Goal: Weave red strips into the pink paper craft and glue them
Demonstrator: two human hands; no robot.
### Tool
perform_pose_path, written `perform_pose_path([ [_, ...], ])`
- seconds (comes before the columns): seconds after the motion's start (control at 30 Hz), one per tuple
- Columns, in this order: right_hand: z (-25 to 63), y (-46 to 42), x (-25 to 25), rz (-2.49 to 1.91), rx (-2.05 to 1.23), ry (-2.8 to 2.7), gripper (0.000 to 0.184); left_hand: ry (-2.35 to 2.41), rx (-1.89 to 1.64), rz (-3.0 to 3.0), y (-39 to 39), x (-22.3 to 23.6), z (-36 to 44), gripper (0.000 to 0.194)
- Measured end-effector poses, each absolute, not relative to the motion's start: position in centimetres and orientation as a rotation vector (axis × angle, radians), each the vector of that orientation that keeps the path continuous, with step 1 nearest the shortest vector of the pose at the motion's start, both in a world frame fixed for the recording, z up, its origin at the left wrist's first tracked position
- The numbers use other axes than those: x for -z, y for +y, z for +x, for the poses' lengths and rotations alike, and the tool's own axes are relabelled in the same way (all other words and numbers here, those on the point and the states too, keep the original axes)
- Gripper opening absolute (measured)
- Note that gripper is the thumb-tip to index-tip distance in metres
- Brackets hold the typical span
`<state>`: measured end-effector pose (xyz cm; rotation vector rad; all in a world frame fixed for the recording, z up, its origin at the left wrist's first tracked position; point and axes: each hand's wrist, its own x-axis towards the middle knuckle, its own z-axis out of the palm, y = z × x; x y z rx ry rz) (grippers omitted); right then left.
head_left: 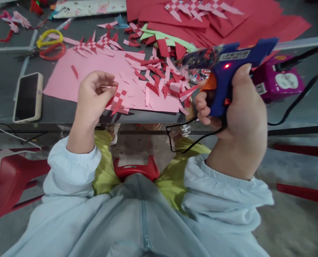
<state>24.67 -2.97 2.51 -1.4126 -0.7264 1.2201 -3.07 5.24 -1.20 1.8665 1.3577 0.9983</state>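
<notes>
My right hand (236,117) is wrapped round the handle of a blue glue gun (228,60), a finger on its orange trigger and its red light on; the nozzle points left over the paper scraps. My left hand (94,94) pinches the edge of a small woven red and pink paper piece (119,101), which lies on a pink sheet (94,75) near the table's front edge. Loose red and pink paper strips (159,78) are heaped between the two hands.
A phone (27,97) lies at the left of the grey table (57,112). Scissors with yellow and red handles (50,46) sit behind it. Red paper sheets (255,21) cover the back right. A purple power socket box (278,80) with black cables stands right.
</notes>
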Motion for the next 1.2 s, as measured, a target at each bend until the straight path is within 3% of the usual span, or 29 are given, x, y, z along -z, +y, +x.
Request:
perform_pose_path([
  [0.27, 24.3, -2.8, -2.6, -1.426, -1.263, -0.758, 0.055, 1.499, -0.82, 2.276, 4.1, 0.7, -2.1, 0.04],
  [0.53, 24.3, -3.0, -2.3, -1.425, -1.351, -0.821, 0.051, 1.439, -0.611, 2.55, 3.3, -0.7, -1.7, 0.014],
  [0.93, 23.7, -3.3, -2.1, -1.394, -1.404, -1.003, 0.05, 1.31, -0.463, 2.547, 2.3, -0.3, -0.8, 0.026],
  [1.2, 23.8, -3.4, -1.9, -1.39, -1.402, -1.02, 0.047, 1.336, -0.478, 2.536, 2.2, -0.3, -0.5, 0.019],
])
